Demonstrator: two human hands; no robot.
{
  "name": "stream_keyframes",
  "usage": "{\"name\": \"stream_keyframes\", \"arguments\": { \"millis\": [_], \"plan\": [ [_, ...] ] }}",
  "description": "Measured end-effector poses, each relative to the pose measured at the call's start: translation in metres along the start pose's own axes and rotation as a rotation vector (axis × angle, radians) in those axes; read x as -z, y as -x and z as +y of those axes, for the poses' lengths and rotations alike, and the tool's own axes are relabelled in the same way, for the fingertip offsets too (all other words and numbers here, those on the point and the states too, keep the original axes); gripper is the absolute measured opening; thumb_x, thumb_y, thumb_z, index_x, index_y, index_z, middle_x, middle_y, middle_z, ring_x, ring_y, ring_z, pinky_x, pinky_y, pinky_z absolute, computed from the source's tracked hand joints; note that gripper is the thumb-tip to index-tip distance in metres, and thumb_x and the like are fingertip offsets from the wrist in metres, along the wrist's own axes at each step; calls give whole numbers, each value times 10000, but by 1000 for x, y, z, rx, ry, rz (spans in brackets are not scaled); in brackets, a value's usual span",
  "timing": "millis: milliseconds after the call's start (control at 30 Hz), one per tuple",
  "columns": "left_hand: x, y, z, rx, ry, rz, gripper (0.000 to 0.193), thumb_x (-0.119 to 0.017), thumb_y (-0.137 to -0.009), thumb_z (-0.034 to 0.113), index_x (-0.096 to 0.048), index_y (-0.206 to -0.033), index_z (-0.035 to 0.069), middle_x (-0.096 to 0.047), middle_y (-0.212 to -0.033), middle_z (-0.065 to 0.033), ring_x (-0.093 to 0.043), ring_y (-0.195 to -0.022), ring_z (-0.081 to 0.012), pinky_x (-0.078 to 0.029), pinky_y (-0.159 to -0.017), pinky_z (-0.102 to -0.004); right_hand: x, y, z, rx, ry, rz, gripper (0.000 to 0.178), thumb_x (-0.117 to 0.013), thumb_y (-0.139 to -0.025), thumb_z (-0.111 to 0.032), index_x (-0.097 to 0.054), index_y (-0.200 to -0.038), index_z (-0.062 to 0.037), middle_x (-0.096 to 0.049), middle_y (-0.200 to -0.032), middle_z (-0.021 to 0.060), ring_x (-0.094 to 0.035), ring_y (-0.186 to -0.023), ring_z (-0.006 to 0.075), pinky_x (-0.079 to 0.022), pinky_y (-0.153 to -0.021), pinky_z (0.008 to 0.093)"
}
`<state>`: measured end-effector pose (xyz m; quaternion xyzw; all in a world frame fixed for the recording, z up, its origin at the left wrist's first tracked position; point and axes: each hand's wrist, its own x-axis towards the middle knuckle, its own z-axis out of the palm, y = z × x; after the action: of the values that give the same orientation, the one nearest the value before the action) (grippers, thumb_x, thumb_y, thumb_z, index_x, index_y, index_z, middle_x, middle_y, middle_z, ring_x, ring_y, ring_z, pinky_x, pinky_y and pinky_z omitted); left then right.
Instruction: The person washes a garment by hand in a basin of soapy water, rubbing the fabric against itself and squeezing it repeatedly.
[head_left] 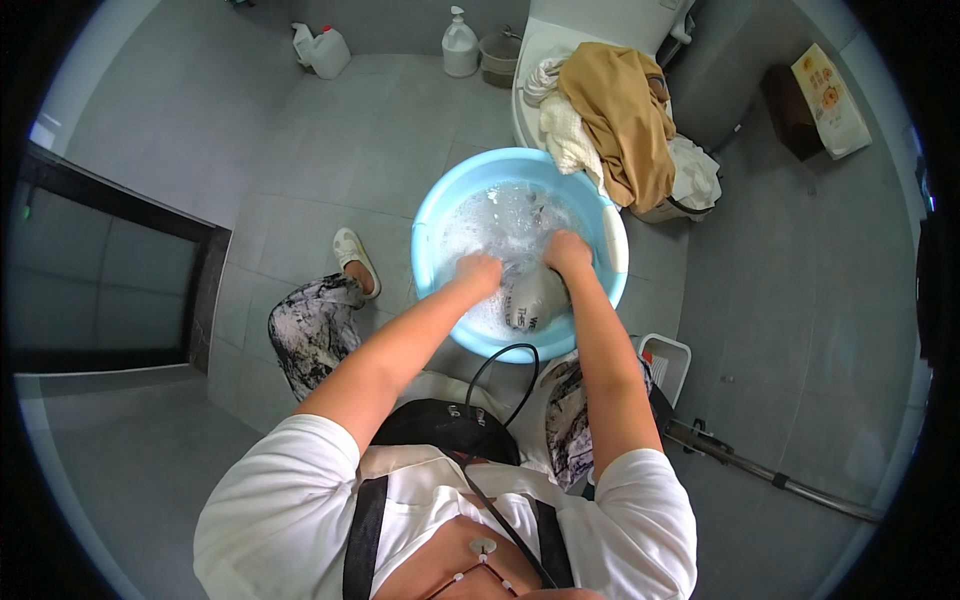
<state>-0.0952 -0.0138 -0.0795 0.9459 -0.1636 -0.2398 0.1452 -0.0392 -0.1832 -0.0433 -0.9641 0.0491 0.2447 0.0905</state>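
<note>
A light blue round basin [427,225] of sudsy water stands on the floor in front of me. In it lies a wet, pale grey garment [540,298] with dark lettering, partly under the foam. My right hand [568,250] is closed on the garment's upper right part, near the basin's right wall. Left of it, my left hand [480,272] is also closed at the garment's edge, fingers bent down into the suds. The fingertips of both hands are hidden by water and cloth.
Clothes, including a tan garment [610,110], are piled on the toilet [540,45] beyond the basin and hang to its rim. A pump bottle [460,48], small bucket [499,60] and white jug [328,54] stand along the far wall. A metal pole [770,475] is at right.
</note>
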Motion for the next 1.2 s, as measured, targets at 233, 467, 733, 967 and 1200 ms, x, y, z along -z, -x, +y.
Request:
{"name": "stream_keyframes", "arguments": {
  "millis": [233, 467, 733, 967, 1200],
  "plan": [
    [16, -16, 3, 76, 1785, 110, 278, -555, -781, 272, -569, -949, 51, -576, -921, -99, -528, -912, -234, -429, -794, -354, 37, 50, -26, 300, -690, 304, 597, -630, -668, -384, -522, -1045, 67, -591, -865, 224, -578, -858, 306, -431, -747, 350],
    [76, 10, 34, -205, 2439, -115, 365, -448, -857, 339, -454, -1110, 76, -507, -1056, -95, -511, -933, -216, -416, -827, -332, 50, 114, -59, 471, -253, 197, 464, -473, -768, -468, -589, -886, -34, -576, -732, 235, -565, -731, 376, -437, -658, 448],
    [83, 14, 54, 361, 2364, 88, 309, -487, -830, 317, -478, -991, 53, -536, -890, -85, -528, -822, -200, -439, -732, -335, 39, 100, -60, 327, -111, 366, 412, -369, -841, -401, -607, -796, -67, -578, -650, 204, -568, -655, 374, -443, -631, 443],
    [44, -23, 41, 362, 2263, 359, 326, -533, -807, 324, -477, -931, 28, -513, -842, -82, -527, -773, -185, -441, -713, -315, 36, 63, -30, 89, -160, 406, 470, -361, -832, -464, -612, -800, -68, -589, -741, 217, -568, -740, 375, -441, -656, 442],
    [56, -15, 4, 281, 2127, 240, 357, -563, -782, 384, -418, -972, 118, -484, -848, -69, -522, -723, -189, -447, -683, -341, 30, 40, -10, 327, -1065, 268, 291, -499, -807, -313, -581, -848, -36, -556, -720, 64, -497, -732, 129, -392, -691, 258]
  ]
}}
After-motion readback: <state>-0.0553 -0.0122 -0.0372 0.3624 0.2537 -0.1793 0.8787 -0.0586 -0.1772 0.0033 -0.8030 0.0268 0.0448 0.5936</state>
